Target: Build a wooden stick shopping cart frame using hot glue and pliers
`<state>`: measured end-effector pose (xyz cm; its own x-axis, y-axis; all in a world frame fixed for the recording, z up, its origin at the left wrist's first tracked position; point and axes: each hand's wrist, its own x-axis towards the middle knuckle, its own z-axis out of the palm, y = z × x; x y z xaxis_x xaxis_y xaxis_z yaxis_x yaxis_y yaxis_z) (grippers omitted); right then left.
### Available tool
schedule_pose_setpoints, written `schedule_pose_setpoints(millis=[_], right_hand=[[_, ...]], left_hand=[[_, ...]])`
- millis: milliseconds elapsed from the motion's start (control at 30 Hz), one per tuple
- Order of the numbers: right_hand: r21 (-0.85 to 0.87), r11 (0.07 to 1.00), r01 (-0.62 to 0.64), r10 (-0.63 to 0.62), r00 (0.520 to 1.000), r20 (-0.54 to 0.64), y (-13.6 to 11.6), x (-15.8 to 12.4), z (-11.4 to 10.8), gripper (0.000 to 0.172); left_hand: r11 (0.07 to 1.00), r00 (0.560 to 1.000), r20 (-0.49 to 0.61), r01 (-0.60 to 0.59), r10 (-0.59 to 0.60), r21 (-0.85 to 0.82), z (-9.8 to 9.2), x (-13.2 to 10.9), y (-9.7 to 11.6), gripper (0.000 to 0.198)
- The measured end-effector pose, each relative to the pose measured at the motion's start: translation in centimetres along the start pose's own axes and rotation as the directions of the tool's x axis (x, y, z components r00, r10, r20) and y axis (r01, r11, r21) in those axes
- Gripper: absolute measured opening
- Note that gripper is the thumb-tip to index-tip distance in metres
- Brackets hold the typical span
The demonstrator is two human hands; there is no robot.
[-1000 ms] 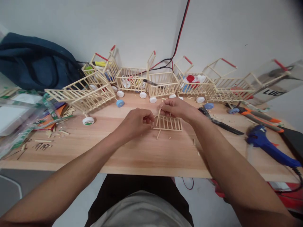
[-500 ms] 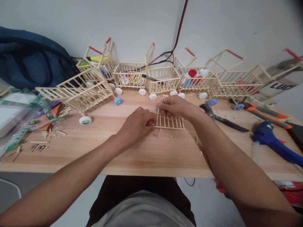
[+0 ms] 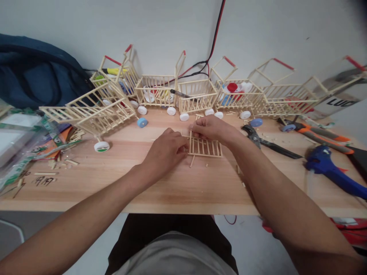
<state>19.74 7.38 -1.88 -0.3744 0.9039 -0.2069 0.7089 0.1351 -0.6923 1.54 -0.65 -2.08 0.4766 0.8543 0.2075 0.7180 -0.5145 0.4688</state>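
Observation:
A small ladder-like frame of thin wooden sticks (image 3: 207,149) lies on the table between and below my hands. My left hand (image 3: 169,148) is closed at the frame's left end, thumb and fingers pinched on its edge; the exact contact is partly hidden. Over the far left corner, the fingertips of my right hand (image 3: 208,128) pinch a short wooden stick (image 3: 190,138) that stands up along that end. A loose stick (image 3: 192,162) pokes out beneath the near rail.
Several stick-built model carts (image 3: 197,95) with bottle-cap wheels line the wall. At right lie black cutters (image 3: 276,149), orange-handled pliers (image 3: 323,133) and a blue glue gun (image 3: 332,168). Plastic packaging (image 3: 37,141) and stick scraps lie at left, before a blue bag (image 3: 40,74).
Both hands keep nearly the same grip and place at the frame. The view has shifted very slightly; nothing has been let go or taken up.

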Motion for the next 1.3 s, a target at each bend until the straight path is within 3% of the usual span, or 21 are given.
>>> schedule_pose_setpoints(millis=[200,700,1100,1300], right_hand=[[-0.009,0.999,-0.032,0.031,0.999,-0.013,-0.6,-0.2,0.0,0.034],[0.056,0.997,-0.05,0.05,0.999,0.009,-0.6,-0.1,0.1,0.033],[0.172,0.984,-0.042,0.042,0.999,0.002,-0.3,-0.3,-0.3,0.033],[0.277,0.96,-0.035,0.057,0.996,-0.072,-0.6,-1.2,-1.2,0.026]], left_hand=[[0.995,0.998,0.001,-0.069,0.07,0.072,0.1,0.1,0.3,0.016],[0.987,0.994,-0.01,-0.108,0.11,0.12,0.3,-0.2,0.4,0.015],[0.998,0.998,-0.054,0.019,-0.016,0.055,0.0,-0.2,0.4,0.006],[0.966,0.948,-0.181,0.252,-0.26,-0.063,-0.6,0.2,-0.9,0.019]])
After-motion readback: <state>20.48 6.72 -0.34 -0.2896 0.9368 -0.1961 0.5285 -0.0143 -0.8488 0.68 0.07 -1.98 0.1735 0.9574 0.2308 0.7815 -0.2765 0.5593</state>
